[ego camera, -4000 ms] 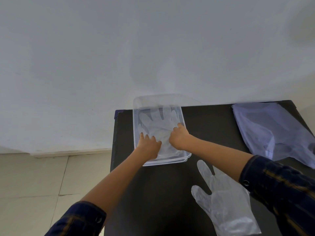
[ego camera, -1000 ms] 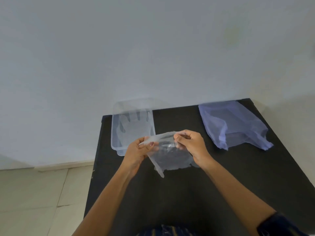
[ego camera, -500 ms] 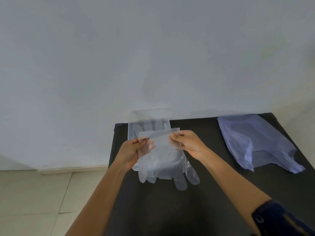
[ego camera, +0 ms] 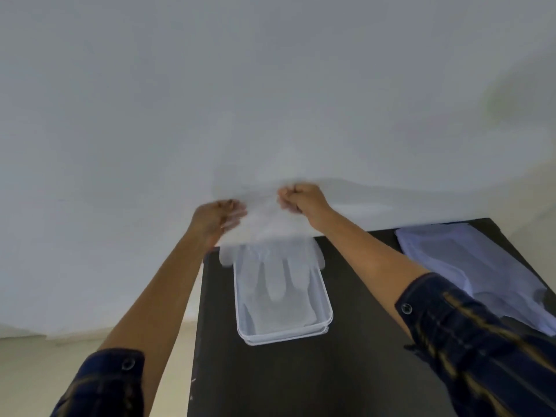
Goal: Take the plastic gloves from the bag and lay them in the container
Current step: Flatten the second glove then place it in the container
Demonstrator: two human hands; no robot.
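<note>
Thin filmy plastic glove [ego camera: 272, 236], clear rigid plastic container [ego camera: 326, 314] (slightly glossy), matt black table [ego camera: 346, 371].

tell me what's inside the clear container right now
The container holds a clear plastic glove lying flat. A second glove, pinched by the left hand and right hand, hangs fingers-down over it, veiling the far end.

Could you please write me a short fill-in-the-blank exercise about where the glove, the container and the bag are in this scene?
1. Both hands, the left hand and the right hand, pinch the cuff of one clear plastic ____.
2. Its fingers hang down over the clear container, which stands on the ____ table.
3. The pale bag lies to the container's ____.

Missing words: glove; black; right
</note>
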